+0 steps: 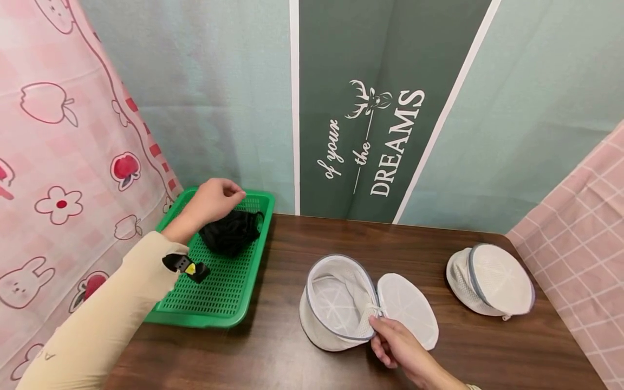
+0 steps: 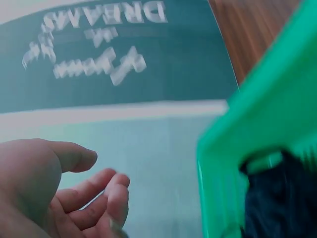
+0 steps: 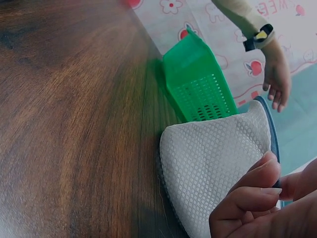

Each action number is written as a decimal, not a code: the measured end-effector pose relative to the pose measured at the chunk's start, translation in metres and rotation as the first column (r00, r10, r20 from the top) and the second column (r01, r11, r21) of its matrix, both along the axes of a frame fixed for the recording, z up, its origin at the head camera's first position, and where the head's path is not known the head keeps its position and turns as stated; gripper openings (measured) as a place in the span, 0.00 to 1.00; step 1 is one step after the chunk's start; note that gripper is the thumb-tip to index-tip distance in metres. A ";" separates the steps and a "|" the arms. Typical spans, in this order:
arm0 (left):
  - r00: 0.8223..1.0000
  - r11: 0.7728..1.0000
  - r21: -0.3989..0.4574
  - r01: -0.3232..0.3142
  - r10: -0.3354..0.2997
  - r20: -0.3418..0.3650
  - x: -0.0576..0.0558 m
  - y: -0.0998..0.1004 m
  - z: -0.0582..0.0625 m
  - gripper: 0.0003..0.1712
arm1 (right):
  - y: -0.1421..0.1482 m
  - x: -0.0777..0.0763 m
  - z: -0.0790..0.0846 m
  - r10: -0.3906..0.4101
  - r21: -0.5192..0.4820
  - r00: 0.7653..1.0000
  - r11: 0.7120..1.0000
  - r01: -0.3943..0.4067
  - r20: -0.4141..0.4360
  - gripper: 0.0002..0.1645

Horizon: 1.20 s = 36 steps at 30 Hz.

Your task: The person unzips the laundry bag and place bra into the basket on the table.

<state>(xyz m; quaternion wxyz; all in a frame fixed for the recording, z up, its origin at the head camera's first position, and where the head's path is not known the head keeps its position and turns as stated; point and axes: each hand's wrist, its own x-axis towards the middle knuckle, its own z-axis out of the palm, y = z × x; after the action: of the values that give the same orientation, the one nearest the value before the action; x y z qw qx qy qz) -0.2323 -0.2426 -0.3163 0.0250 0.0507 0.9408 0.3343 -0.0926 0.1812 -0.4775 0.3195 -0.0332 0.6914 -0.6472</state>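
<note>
Presumably to steady the mesh bag (image 1: 338,306) upright on the surface (image 1: 283,303), the right hand (image 1: 397,344) pinched it beside its folded-back lid (image 1: 409,311), while the left hand (image 1: 214,201), relaxed and empty, hovered over the green basket (image 1: 209,320).

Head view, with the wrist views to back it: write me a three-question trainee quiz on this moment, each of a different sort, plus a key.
1. Fill in: the black cloth lies in the green ____.
2. True or false: the left hand grips the black cloth.
3. Which hand pinches the open bag? A) left B) right

Key:
1. Basket.
2. False; the left hand holds nothing.
3. B, the right hand.
</note>
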 end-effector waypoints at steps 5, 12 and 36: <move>0.992 0.986 0.142 0.085 -0.098 0.084 0.019 0.024 -0.003 0.18 | 0.000 0.000 0.000 -0.004 -0.001 1.000 1.000 0.004 -0.003 0.25; 0.953 0.953 0.248 0.173 -0.226 0.202 0.044 0.047 -0.014 0.14 | 0.000 0.000 0.000 0.000 0.001 1.000 1.000 0.000 -0.005 0.25; 0.804 0.862 0.499 0.089 -0.357 0.475 0.104 0.101 -0.090 0.22 | 0.003 0.000 -0.001 -0.008 -0.023 1.000 1.000 0.008 0.006 0.27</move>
<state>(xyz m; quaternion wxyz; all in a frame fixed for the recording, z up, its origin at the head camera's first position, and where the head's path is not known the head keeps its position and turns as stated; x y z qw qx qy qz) -0.1287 -0.1415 -0.4064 0.3231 0.0700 0.7751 0.5384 -0.0925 0.1841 -0.4782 0.3186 -0.0323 0.6829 -0.6566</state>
